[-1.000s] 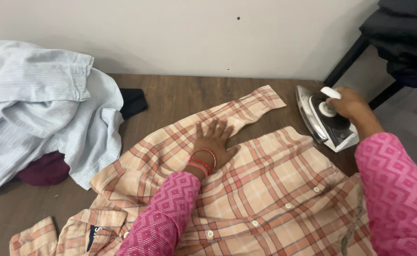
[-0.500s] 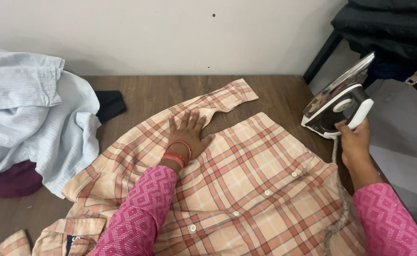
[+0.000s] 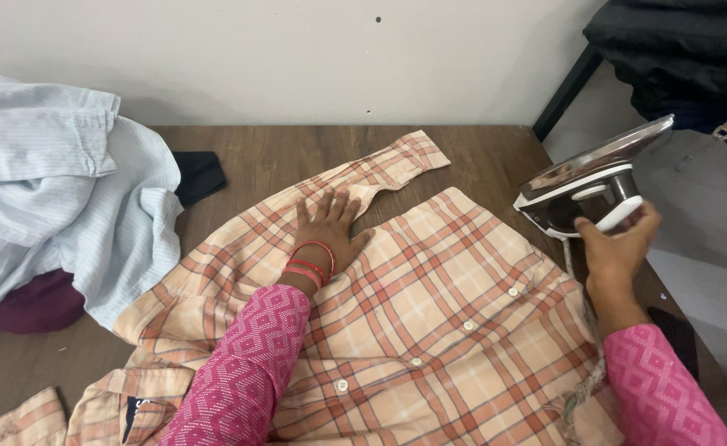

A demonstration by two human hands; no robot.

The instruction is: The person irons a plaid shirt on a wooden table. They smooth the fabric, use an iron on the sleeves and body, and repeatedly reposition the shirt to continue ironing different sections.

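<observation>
Iron [image 3: 592, 186] now lifted clear of the shirt [image 3: 429, 314], tilted soleplate-up off the right end of the worktop [image 3: 256, 157], where a second ago sat lower and flatter by the shirt's right edge; half a second ago already rising. Gripped at the handle by the right hand [image 3: 615, 244], fingers wrapped tight around it, wrist below in a pink patterned sleeve [image 3: 669, 388]. Means, by the look of it, a break between passes rather than pressing, with no cloth under the hot plate at this moment. Left hand [image 3: 326, 231] flat and spread wide on the shirt's upper part near the sleeve, grasping nothing, merely pinning the fabric; barely shifted from before, red bangles [image 3: 310, 263] at the wrist. Shirt spread open across the middle of the worktop, peach plaid, button strip running down the front, one cuffed sleeve reaching toward the wall. Count: one iron, one plaid shirt, two hands, about five buttons showing along the strip, three or so bangles. Further out: one heap of pale blue clothes [image 3: 58, 198] at the left, one maroon cloth [image 3: 33, 301] tucked beneath, one dark cloth [image 3: 198, 173] behind, dark bundle [image 3: 677, 49] on a rack at far right
</observation>
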